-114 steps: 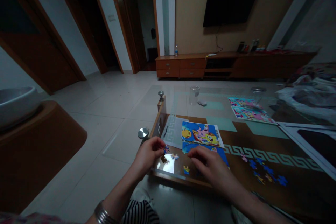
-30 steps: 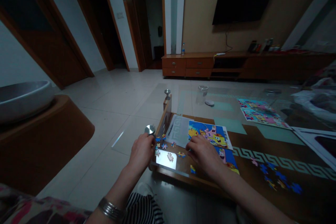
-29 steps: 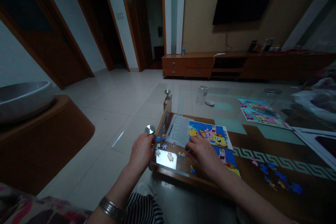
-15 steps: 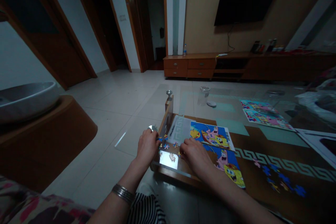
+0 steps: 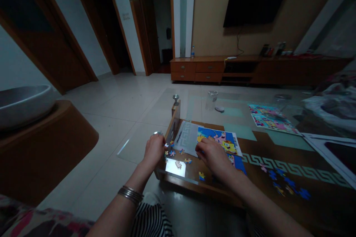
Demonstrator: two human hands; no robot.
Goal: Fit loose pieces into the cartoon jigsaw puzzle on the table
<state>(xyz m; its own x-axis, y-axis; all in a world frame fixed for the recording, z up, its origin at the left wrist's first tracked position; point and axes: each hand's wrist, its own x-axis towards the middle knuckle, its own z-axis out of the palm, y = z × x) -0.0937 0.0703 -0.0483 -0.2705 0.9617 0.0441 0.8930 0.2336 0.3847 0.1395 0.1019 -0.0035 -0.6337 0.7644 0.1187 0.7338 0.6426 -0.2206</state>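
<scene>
The left hand (image 5: 154, 152) is held with its fingers curled inward and down, close to a chrome table stud (image 5: 158, 132) at the table's corner; whether a small jigsaw piece is pinched in those fingers cannot be told, as the fingertips are hidden. The right hand (image 5: 213, 152) is held half open, with its loosely curved fingers (image 5: 204, 147) laid on a printed cartoon puzzle picture (image 5: 219, 139), and nothing can be clearly seen in its grip. Between the two hands and just below them, loose jigsaw pieces (image 5: 172, 152) are scattered over a glass-topped table (image 5: 267, 163), with a pale piece (image 5: 178, 164) lying on a bright patch of reflected light. Another piece (image 5: 201, 176) is placed just below the right hand. Further to the right of that hand, more blue and yellow pieces (image 5: 286, 185) are spread out. Beyond the right hand, a second cartoon puzzle picture (image 5: 269, 118) is laid on the glass, and a clear drinking glass (image 5: 211, 100) is stood ahead of both hands. A silver bangle (image 5: 130, 195) is worn on the left forearm.
</scene>
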